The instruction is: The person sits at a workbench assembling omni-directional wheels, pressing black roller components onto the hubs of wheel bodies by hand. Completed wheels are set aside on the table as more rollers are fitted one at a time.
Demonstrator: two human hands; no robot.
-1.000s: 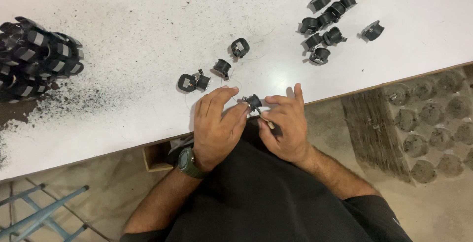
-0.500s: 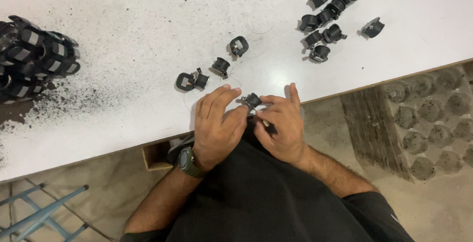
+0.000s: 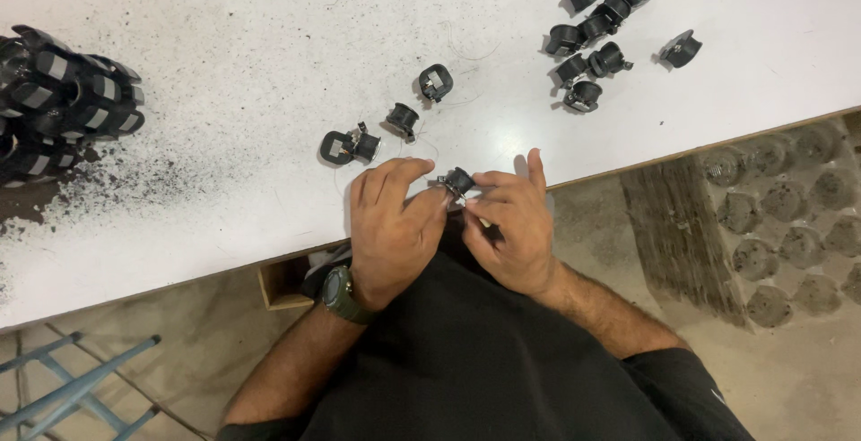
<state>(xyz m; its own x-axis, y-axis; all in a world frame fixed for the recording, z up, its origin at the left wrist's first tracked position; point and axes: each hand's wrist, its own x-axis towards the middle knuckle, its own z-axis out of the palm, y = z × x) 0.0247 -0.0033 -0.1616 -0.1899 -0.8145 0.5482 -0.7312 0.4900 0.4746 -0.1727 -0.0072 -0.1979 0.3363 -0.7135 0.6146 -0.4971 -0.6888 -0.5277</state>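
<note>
In the head view, the left hand (image 3: pixel 392 218) and the right hand (image 3: pixel 508 223) met at the near edge of the white table (image 3: pixel 224 91), fingers curled inward. Between their fingertips they pinched a small black coil part (image 3: pixel 457 180) from both sides, held just above the table edge. A dark wristwatch (image 3: pixel 340 293) sat on the left wrist.

Just beyond the hands, three similar black parts (image 3: pixel 386 124) lay in a loose diagonal row on the table. Farther to the right, a cluster of black parts (image 3: pixel 601 33) was scattered near the far edge. At the far left stood a stack of black pieces with grey bands (image 3: pixel 63 91), with dark specks strewn over the table beside it. Below the table at the left, a blue metal frame (image 3: pixel 72 387) showed.
</note>
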